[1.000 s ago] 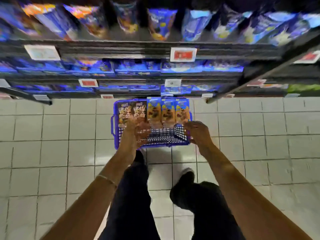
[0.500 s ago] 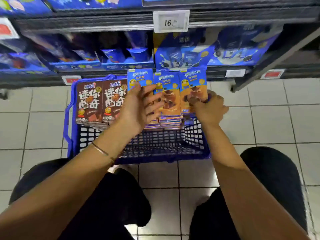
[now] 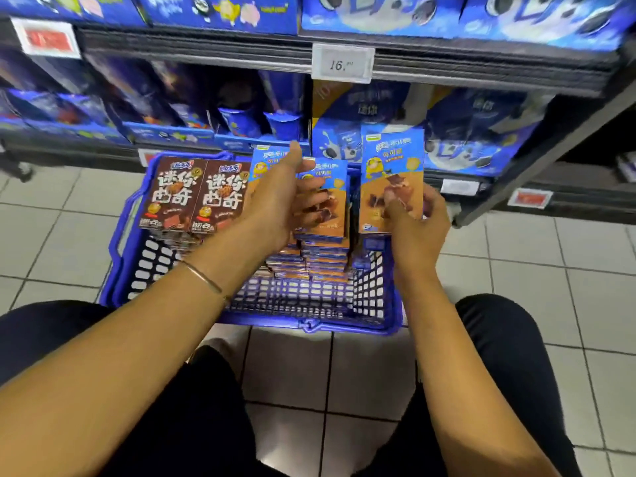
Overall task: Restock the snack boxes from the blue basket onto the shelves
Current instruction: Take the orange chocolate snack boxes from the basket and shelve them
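The blue basket (image 3: 303, 318) stands on the tiled floor in front of the shelves, between my knees. Inside it are two stacks of brown snack boxes (image 3: 194, 194) on the left and stacks of blue-and-orange snack boxes (image 3: 327, 235) beside them. My right hand (image 3: 414, 225) grips one blue-and-orange box (image 3: 392, 166) and holds it raised above the basket's right end. My left hand (image 3: 285, 201) lies over the blue-and-orange stacks with fingers spread, touching the top boxes.
The lower shelf (image 3: 241, 146) behind the basket holds blue cookie packs and cups. A white price tag (image 3: 342, 63) hangs on the shelf rail above. A grey shelf upright (image 3: 550, 153) slants down at the right. My dark-trousered knees flank the basket.
I have crouched down close to the basket. My right hand has lifted the rightmost blue-and-orange box up out of its stack. My left hand stays over the neighbouring stacks.
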The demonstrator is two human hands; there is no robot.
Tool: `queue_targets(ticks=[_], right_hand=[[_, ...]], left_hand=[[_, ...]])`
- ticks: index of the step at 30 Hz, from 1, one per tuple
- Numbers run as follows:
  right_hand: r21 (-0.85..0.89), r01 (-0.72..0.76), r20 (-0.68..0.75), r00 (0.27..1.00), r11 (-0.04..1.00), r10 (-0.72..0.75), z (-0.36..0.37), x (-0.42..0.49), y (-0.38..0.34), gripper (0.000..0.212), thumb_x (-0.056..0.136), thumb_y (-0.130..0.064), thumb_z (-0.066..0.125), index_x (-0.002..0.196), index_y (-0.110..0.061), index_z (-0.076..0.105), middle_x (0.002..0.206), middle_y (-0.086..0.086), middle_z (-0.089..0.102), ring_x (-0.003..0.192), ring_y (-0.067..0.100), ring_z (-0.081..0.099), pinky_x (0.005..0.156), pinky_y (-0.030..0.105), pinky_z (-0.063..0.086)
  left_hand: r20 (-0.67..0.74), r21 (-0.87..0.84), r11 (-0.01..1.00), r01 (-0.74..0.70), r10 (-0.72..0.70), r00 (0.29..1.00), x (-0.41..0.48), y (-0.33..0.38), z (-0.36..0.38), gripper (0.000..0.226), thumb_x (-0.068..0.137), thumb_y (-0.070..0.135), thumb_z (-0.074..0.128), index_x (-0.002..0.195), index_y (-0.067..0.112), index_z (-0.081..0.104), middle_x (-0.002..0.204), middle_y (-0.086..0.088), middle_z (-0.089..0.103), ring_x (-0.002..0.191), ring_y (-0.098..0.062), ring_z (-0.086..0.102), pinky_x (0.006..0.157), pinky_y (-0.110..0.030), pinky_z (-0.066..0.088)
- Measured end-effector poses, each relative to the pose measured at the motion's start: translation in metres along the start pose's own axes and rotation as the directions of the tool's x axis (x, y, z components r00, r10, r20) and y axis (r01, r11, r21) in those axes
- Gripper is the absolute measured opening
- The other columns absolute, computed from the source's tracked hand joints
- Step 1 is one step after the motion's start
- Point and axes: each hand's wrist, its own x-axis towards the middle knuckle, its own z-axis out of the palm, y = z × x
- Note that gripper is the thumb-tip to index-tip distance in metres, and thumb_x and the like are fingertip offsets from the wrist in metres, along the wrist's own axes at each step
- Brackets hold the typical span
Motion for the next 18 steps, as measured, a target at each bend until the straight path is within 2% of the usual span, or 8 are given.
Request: queue_targets(ticks=[2,5,7,9,12,14,16,18], right_hand=[[0.151,-0.068,0.106,0.993,0.986,0.052,0.005,-0.006,-0.008,0.042,0.084,-0.017,0.081,0.122,-0.01,0.064,0.113,0.009,0.074,0.096,0.019,0.072,0.084,0.039,0.06],[0.199,-0.117,0.292,0.955,0.973,0.055,0.015,-0.022,-0.027,0.035,0.086,-0.018,0.08,0.118,-0.008,0.066,0.106,0.01,0.076,0.083,0.015,0.074,0.071,0.031,0.059],[0.194,-0.135,0.37,0.927,0.972,0.055,0.025,-0.034,-0.037,0.04,0.083,-0.022,0.082,0.117,-0.011,0.064,0.109,0.012,0.074,0.091,0.021,0.075,0.08,0.041,0.061],[0.18,-0.128,0.395,0.918,0.975,0.048,0.032,-0.04,-0.042,0.044,0.078,-0.035,0.081,0.113,-0.015,0.063,0.116,0.012,0.071,0.104,0.028,0.072,0.091,0.048,0.059],[0.153,-0.163,0.429,0.9,0.975,0.083,0.035,-0.031,-0.039,0.044,0.091,-0.055,0.062,0.101,-0.012,0.068,0.11,0.013,0.072,0.103,0.028,0.069,0.097,0.05,0.053],[0.132,-0.198,0.377,0.916,0.971,0.135,0.036,-0.017,-0.03,0.04,0.099,-0.053,0.055,0.095,-0.014,0.066,0.098,0.007,0.071,0.089,0.017,0.065,0.086,0.041,0.052],[0.016,-0.105,0.317,0.944,0.994,0.095,0.04,-0.006,-0.015,0.028,0.098,-0.042,0.062,0.088,-0.016,0.058,0.082,-0.004,0.06,0.071,0.008,0.055,0.069,0.026,0.045],[-0.129,0.007,0.326,0.945,0.992,0.036,0.047,0.001,0.001,0.023,0.093,-0.031,0.072,0.084,-0.02,0.055,0.075,-0.012,0.056,0.062,-0.001,0.053,0.056,0.015,0.043]], left_hand=[[0.033,0.001,1.0,0.001,-0.001,0.999,-0.003,0.002,0.004,0.051,0.103,0.069,0.047,0.119,0.023,0.065,0.106,-0.002,0.077,0.091,-0.018,0.076,0.085,-0.039,0.058],[0.107,0.029,0.999,-0.024,0.021,0.994,-0.012,0.011,0.008,0.058,0.097,0.075,0.051,0.113,0.025,0.074,0.09,-0.001,0.082,0.076,-0.019,0.08,0.074,-0.036,0.061],[0.115,-0.005,0.997,-0.078,0.078,0.99,-0.016,0.017,0.009,0.056,0.099,0.071,0.053,0.099,0.024,0.083,0.099,-0.004,0.083,0.083,-0.023,0.081,0.072,-0.041,0.066],[0.059,-0.069,0.989,-0.132,0.136,0.989,-0.016,0.02,0.008,0.049,0.104,0.06,0.054,0.105,0.019,0.081,0.106,-0.009,0.083,0.087,-0.027,0.079,0.076,-0.042,0.066],[-0.038,-0.124,0.981,-0.146,0.142,0.989,-0.015,0.022,0.0,0.041,0.107,0.051,0.056,0.105,0.016,0.079,0.1,-0.008,0.083,0.081,-0.025,0.079,0.078,-0.044,0.066],[-0.055,-0.133,0.985,-0.11,0.104,0.993,-0.014,0.025,-0.008,0.043,0.106,0.054,0.055,0.097,0.019,0.079,0.094,-0.005,0.083,0.075,-0.022,0.08,0.077,-0.046,0.066],[-0.051,-0.124,0.989,-0.083,0.077,0.996,-0.013,0.028,-0.015,0.046,0.105,0.057,0.056,0.092,0.02,0.08,0.093,-0.004,0.084,0.074,-0.021,0.081,0.07,-0.044,0.068],[-0.02,-0.149,0.987,-0.056,0.053,0.998,-0.014,0.03,-0.023,0.056,0.104,0.06,0.055,0.078,0.02,0.085,0.091,-0.005,0.083,0.073,-0.022,0.081,0.059,-0.041,0.066]])
